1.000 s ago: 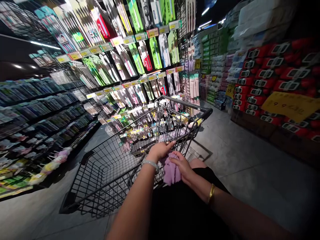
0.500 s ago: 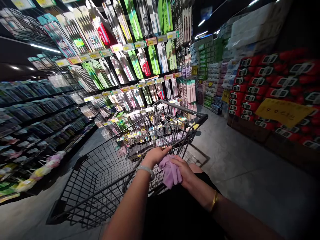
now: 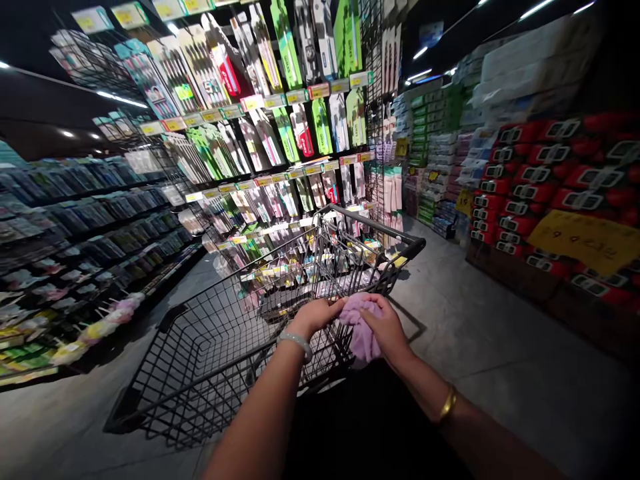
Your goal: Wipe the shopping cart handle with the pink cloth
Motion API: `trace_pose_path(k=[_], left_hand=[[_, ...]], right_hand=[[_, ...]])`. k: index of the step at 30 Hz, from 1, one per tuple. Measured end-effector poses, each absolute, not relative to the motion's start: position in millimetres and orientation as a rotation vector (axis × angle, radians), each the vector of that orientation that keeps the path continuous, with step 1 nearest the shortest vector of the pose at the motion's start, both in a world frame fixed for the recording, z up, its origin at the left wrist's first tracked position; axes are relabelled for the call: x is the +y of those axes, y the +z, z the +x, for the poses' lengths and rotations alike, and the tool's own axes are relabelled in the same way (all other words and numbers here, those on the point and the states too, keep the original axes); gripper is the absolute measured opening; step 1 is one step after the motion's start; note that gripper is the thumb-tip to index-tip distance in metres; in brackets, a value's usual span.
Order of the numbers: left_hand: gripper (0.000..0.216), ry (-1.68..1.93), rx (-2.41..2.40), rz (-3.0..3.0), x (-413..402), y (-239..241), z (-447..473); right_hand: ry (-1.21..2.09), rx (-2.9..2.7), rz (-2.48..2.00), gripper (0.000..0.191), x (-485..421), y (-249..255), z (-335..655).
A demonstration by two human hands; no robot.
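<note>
A black wire shopping cart (image 3: 200,393) stands slantwise in front of me, with its handle (image 3: 375,227) at the far right end. My left hand (image 3: 315,316), a pale bangle at its wrist, is closed over the near top rail, its fingers partly hidden and their tips close beside the cloth. Bunched up in my right hand (image 3: 391,329) is a soft purple cloth (image 3: 364,340), which hangs a little below the fingers at the cart's near side. A gold bracelet circles my right wrist.
A rack of packaged toothbrushes (image 3: 285,133) rises behind the cart. Left of it runs a long shelf of packaged goods (image 3: 100,207). On the right are stacked red packs (image 3: 545,167) with a yellow price sign (image 3: 585,239), beside the grey floor (image 3: 455,300).
My right hand has moved up and to the right with the purple cloth, away from my left hand. The left hand stays at the rail. The view has shifted slightly left.
</note>
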State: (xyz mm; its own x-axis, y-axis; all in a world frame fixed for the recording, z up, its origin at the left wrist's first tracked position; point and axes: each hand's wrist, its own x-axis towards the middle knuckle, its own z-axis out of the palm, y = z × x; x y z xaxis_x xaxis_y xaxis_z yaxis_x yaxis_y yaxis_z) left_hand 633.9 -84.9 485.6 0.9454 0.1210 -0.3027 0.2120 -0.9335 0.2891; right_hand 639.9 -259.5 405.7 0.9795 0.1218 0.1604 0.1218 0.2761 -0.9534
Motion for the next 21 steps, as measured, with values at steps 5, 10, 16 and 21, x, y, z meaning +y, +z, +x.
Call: trace_pose_path(k=[5, 10, 16, 21], left_hand=[[0.098, -0.356, 0.267, 2.817, -86, 488, 628], [0.095, -0.394, 0.27, 2.763, -84, 487, 626], [0.092, -0.404, 0.247, 2.733, -83, 485, 625], [0.091, -0.351, 0.223, 2.774, -82, 482, 625]], right_hand=[[-0.199, -0.191, -1.455, 0.024, -290, 400, 670], [-0.636, -0.137, -1.491, 0.022, -318, 428, 694], [-0.62, -0.408, -1.701, 0.016, -312, 413, 692], [-0.785, -0.223, -1.623, 0.017, -335, 440, 704]])
